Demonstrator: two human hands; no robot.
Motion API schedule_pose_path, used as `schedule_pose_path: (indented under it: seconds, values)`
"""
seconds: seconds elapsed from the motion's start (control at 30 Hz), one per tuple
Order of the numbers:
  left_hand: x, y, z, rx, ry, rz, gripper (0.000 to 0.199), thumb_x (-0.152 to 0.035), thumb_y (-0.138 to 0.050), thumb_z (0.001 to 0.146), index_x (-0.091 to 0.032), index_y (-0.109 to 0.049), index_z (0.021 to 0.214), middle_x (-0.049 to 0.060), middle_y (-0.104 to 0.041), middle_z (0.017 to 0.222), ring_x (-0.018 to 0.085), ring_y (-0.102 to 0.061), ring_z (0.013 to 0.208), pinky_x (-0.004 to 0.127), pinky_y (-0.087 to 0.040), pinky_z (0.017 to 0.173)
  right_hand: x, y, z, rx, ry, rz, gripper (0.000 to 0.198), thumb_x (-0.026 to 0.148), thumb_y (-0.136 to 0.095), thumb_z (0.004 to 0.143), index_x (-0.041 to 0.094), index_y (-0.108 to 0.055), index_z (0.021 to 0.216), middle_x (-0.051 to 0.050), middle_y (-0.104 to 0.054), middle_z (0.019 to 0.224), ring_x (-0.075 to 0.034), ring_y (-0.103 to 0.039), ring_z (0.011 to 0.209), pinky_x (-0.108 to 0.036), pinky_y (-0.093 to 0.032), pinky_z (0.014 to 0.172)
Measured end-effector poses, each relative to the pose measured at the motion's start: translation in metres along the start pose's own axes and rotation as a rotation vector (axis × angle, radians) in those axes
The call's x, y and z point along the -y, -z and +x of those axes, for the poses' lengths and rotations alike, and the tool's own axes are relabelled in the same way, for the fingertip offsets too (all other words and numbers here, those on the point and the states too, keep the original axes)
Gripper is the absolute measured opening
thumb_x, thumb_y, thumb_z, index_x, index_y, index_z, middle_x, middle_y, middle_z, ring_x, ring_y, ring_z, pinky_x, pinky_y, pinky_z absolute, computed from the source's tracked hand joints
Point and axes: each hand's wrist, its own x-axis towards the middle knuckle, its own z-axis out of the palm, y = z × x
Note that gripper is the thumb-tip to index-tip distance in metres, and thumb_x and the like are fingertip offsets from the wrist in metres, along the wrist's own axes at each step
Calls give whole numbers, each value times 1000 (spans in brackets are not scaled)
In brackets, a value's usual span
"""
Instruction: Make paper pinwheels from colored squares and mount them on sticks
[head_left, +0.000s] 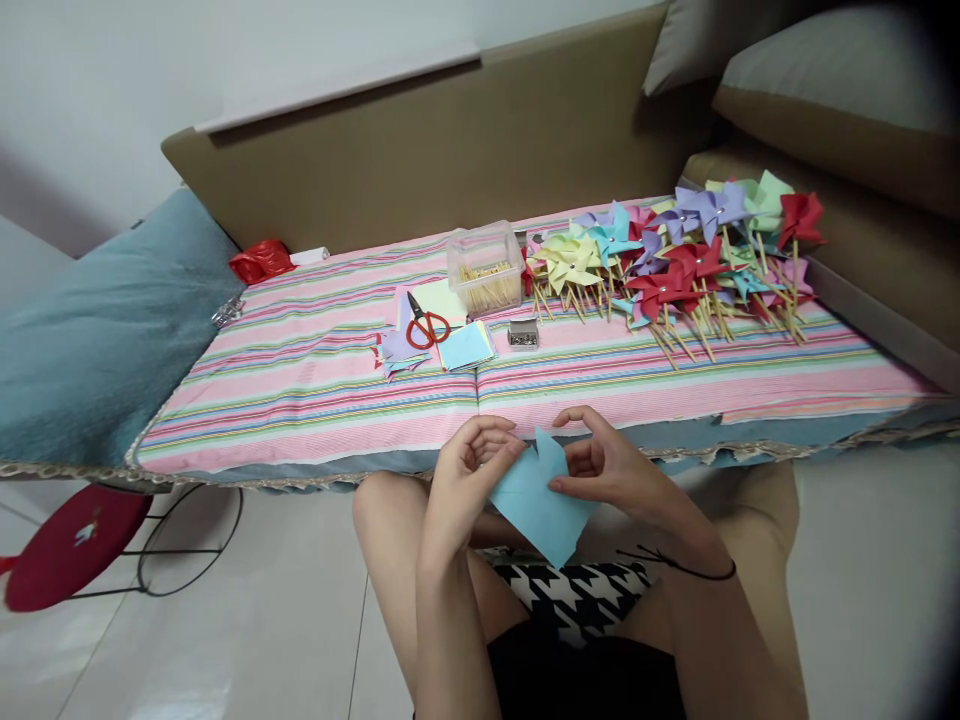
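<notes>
A light blue square of paper (546, 508) with a slit cut in its top corner is held over my lap. My left hand (477, 468) pinches its upper left corner between thumb and fingers. On the other side, my right hand (600, 465) grips the right edge, its thumb on the front face and its index finger raised and curved. Beyond the hands, red-handled scissors (427, 327) lie on paper sheets, beside a stack of blue and yellow paper squares (466, 347). A small box of metal pins (523, 335) stands right of the stack.
Many finished paper pinwheels (667, 285) on sticks lie at the right of the striped cloth (300, 375). A clear plastic tub (486, 268) holds wooden sticks. A red plastic bag (261, 262) lies far left; a red stool (79, 545) stands below on the floor.
</notes>
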Motion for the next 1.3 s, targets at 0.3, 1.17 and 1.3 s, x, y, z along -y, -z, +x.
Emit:
schedule_pose_path:
  seconds: [0.3,1.17,1.3]
  values:
    - [5,0,0,95,-2,10,33,-19,-77,66,-17,-59,93,2,-65,81,12,-59,74,24,-46,69,6,-3,0,-55,12,40,55,23,-74,68,27,-34,106,5,-66,68,-14,-60,61,-23,-44,57]
    - [15,-4,3,0,57,131,20,-25,-79,62,-17,-63,73,-1,-62,67,10,-54,63,22,-39,58,5,-8,2,-127,43,44,51,23,-73,70,26,-37,107,4,-65,70,-12,-55,61,-23,-41,55]
    - [14,-4,3,-4,46,153,20,-25,-78,63,-17,-63,72,-1,-62,68,10,-55,65,22,-40,60,5,-9,1,-122,44,43,50,24,-72,70,26,-38,107,4,-65,71,-12,-55,62,-24,-41,56]
